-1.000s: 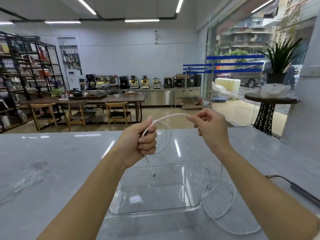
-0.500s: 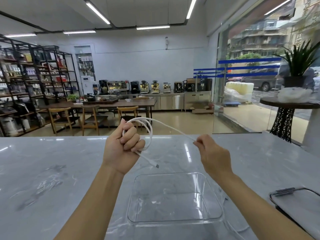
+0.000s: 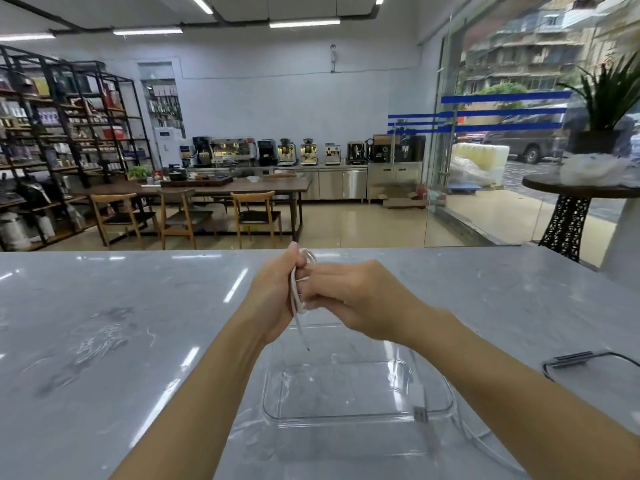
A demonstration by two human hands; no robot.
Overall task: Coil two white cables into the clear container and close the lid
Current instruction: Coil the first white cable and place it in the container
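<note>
My left hand grips a small coil of white cable above the far edge of the clear container. My right hand presses against the coil from the right, fingers closed on the cable. A short tail of the cable with a plug hangs down from the coil toward the container. Another white cable plug and its cord dangle below my right forearm at the container's right rim. The container stands open on the marble counter with nothing resting on its floor.
The clear lid with a dark seal lies on the grey marble counter to the right of the container. Beyond the counter are a wooden table with chairs, shelves and a glass front.
My hands have come together: the right hand moved left onto the coil in the left hand. The stretched span of cable between them is gone, and the coil has more loops.
</note>
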